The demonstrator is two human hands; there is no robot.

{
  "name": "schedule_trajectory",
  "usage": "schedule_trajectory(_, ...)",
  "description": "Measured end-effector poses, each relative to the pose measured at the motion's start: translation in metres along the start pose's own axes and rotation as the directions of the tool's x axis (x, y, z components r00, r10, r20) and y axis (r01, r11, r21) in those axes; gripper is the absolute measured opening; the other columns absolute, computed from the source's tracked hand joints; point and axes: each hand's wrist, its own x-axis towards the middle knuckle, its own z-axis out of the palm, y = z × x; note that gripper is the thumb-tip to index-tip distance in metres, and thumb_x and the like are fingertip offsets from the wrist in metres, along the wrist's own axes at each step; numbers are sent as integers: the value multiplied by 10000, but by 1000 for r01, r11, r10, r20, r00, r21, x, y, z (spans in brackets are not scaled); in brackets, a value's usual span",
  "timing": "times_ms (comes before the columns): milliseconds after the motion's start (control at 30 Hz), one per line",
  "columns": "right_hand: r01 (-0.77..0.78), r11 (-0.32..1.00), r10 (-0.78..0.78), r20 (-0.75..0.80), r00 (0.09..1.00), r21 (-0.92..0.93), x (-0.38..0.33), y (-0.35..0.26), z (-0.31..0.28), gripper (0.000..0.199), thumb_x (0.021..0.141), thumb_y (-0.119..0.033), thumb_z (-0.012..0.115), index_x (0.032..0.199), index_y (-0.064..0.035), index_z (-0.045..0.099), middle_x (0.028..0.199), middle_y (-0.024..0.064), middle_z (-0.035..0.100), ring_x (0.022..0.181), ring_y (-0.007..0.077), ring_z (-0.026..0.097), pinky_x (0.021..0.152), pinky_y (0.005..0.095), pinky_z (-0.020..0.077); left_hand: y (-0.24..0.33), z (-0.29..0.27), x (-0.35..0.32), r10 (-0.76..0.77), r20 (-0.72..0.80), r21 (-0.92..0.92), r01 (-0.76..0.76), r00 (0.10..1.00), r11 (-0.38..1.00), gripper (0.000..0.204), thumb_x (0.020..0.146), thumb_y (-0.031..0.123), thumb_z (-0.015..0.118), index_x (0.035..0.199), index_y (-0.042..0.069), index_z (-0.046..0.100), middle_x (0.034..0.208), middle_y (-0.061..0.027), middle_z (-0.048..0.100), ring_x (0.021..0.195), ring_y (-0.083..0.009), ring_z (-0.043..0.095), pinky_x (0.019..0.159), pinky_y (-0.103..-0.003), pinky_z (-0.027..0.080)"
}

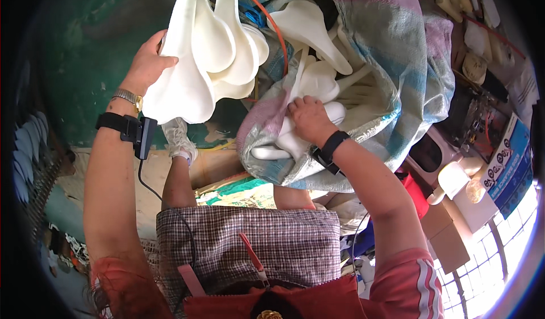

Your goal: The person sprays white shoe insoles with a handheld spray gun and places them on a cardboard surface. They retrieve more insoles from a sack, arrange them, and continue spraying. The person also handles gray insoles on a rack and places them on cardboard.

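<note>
At the upper left, my left hand (149, 63) grips the edge of a cream-white foam bicycle saddle pad (180, 86), thumb in front and fingers behind. Several more pads overlap beside it, broad ends down. My right hand (311, 119) reaches into the open woven sack (383, 52), its fingers curled over a white saddle pad (292, 140) and their tips partly hidden. More pads lie jumbled inside the sack, and a large saddle pad (306, 26) rests at its mouth, nose toward the lower right.
An orange-red cord (276, 29) runs between the pads and the sack. Behind the left hand is a dark green surface (85, 52). Grey-blue saddle-shaped pieces (28, 148) hang at the far left. Cardboard boxes (451, 236) and a blue-and-white printed box (511, 168) stand at the right.
</note>
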Motion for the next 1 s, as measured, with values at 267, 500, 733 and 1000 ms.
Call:
schedule_trajectory(267,-188,973,231,-555,799,133,-78,42,-140,307,581,17,613,882,-44,599,841,121,591,836,313,548,731,420,442,-8,2,2,8,-16,-11,-8,1000,1000,628,681,-22,636,1282,18,459,1141,-118,603,1021,-192,582,889,-302,447)
schedule_trajectory(500,-563,824,347,-727,593,-65,-78,26,-242,258,747,36,544,999,-6,582,857,141,571,797,315,535,720,391,437,-9,4,6,56,-35,63,-54,998,997,638,661,-1,662,1269,21,471,1110,-132,612,995,-215,595,878,-310,456)
schedule_trajectory(733,303,-45,891,-99,443,952,44,19,-203,120,858,-117,573,932,-24,588,785,23,572,734,126,571,659,256,466,0,6,4,-8,-45,38,9,999,999,621,653,-7,661,1248,30,486,1100,-126,617,991,-221,599,873,-315,461)
schedule_trajectory(1000,225,-808,565,608,558,545,128,49,1,432,915,-390,424,1098,-32,581,1029,116,643,925,252,620,844,340,492,-10,5,4,35,-30,55,-34,999,998,611,660,7,659,1241,11,473,1110,-130,603,1005,-216,584,875,-306,454)
